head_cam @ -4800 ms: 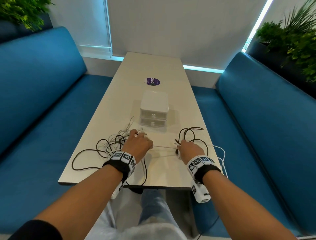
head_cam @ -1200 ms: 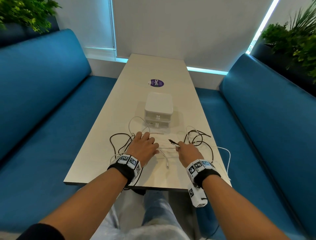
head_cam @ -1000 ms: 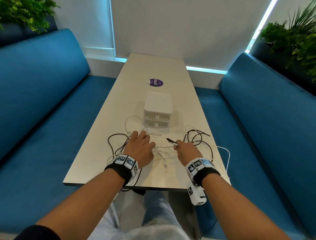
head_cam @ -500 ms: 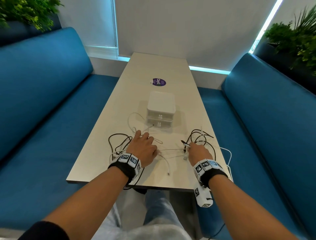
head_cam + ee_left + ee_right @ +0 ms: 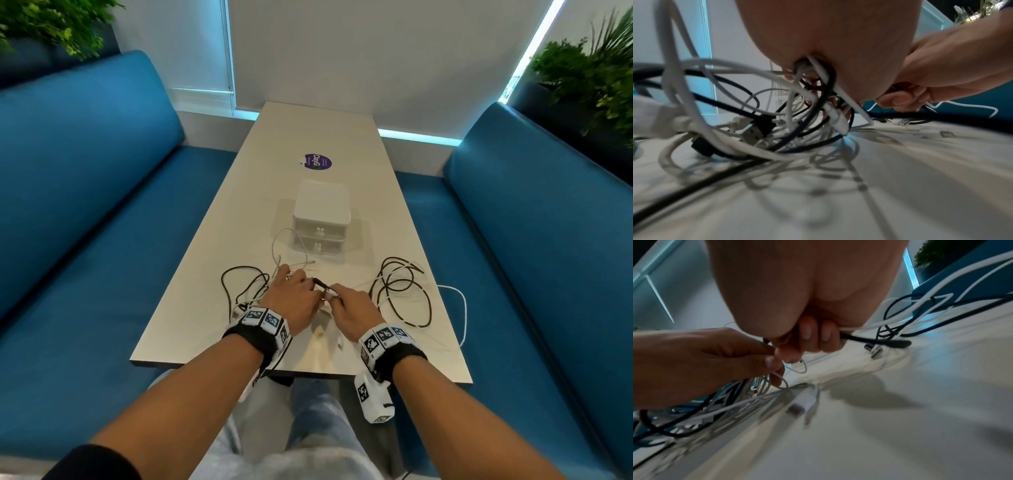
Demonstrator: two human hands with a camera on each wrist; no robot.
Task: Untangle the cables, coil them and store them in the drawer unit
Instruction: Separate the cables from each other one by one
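Note:
A tangle of black and white cables (image 5: 250, 291) lies on the white table (image 5: 191, 318), spreading under my left hand (image 5: 294, 301). That hand grips a bunch of the cables (image 5: 813, 84). My right hand (image 5: 349, 308) sits close beside it, fingers curled round a black cable (image 5: 875, 340) and a white cable. A black plug end (image 5: 320, 283) sticks up between the two hands. More black loops (image 5: 404, 294) lie right of the right hand. The white two-drawer unit (image 5: 322, 216) stands behind the hands, both drawers closed.
Blue bench seats (image 5: 85, 205) run along both sides of the table. A purple sticker (image 5: 318, 161) lies beyond the drawer unit. One white cable (image 5: 462, 308) hangs over the table's right edge. Plants (image 5: 596, 72) stand behind the benches.
My right hand has moved left until it meets the left hand, bringing the black plug end with it. The left hand has barely moved on the tangle.

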